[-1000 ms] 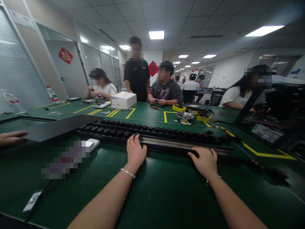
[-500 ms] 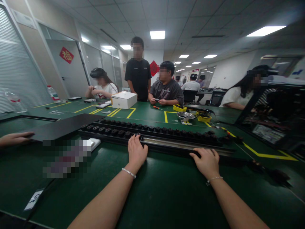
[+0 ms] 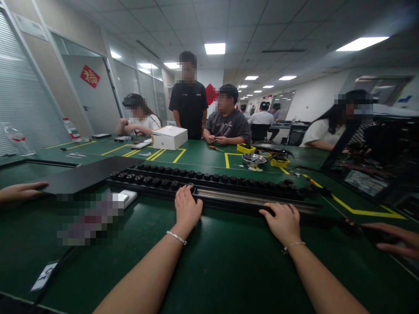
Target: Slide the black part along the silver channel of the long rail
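Observation:
A long black channel (image 3: 229,201) lies across the green table in front of me, its right part showing a bare metal inside. Round black socket-like parts (image 3: 147,179) line its left part. My left hand (image 3: 189,205) holds the channel's near wall close to where those parts end, fingers bent over the edge. Farther right, my right hand (image 3: 283,220) grips the same wall, thumb on the near side and fingers over the top. Behind it runs a parallel row of similar black parts (image 3: 216,177).
Another person's hand (image 3: 24,191) touches a dark flat panel (image 3: 85,174) at left. A different person's hand (image 3: 396,237) reaches in at right, by dark parts. Farther back are a white box (image 3: 170,138), a metal bowl (image 3: 254,159) and a screwdriver (image 3: 215,148).
Another person's hand has come in from the right edge, near the dark parts at the channel's right end. My two hands have stayed in place on the channel.

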`<state>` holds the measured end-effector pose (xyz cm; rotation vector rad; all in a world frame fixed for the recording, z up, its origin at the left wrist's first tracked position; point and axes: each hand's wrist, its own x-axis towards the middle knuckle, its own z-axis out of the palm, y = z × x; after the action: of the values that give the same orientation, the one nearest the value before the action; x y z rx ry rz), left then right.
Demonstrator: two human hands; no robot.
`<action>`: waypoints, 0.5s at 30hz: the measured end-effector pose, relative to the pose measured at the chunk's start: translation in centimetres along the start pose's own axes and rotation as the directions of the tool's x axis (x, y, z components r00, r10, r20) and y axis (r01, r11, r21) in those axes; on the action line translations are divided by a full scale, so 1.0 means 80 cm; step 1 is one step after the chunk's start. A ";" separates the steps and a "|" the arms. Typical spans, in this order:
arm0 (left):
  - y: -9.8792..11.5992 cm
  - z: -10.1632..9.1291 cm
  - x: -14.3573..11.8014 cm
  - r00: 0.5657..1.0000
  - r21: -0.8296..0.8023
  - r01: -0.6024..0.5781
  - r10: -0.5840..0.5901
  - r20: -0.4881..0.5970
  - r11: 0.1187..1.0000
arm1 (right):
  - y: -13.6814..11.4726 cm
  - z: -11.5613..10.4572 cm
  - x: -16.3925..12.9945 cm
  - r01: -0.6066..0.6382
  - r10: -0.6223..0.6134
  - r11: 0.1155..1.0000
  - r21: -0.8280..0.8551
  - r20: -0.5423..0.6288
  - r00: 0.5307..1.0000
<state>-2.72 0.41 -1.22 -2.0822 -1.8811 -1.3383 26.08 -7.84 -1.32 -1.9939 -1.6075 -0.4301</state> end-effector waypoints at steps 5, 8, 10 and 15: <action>0.002 -0.002 0.000 1.000 -0.004 0.021 -0.021 0.022 1.000 | 0.000 -0.001 0.000 -0.010 0.010 1.000 0.001 0.005 1.000; 0.002 -0.002 0.000 0.999 -0.011 0.037 -0.037 0.017 0.999 | 0.000 0.000 0.000 -0.001 0.001 1.000 0.002 -0.001 1.000; 0.002 -0.001 0.000 0.999 0.001 0.040 -0.040 0.020 0.999 | 0.001 0.001 0.000 0.002 -0.002 1.000 0.000 -0.002 1.000; 0.002 -0.002 0.001 0.998 0.016 0.047 -0.047 0.029 0.999 | 0.003 0.004 0.000 0.005 -0.005 1.000 0.007 -0.009 1.000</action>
<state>-2.67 0.37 -0.97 -2.0745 -1.9576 -1.3051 26.29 -7.72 -1.61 -1.9801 -1.6072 -0.4338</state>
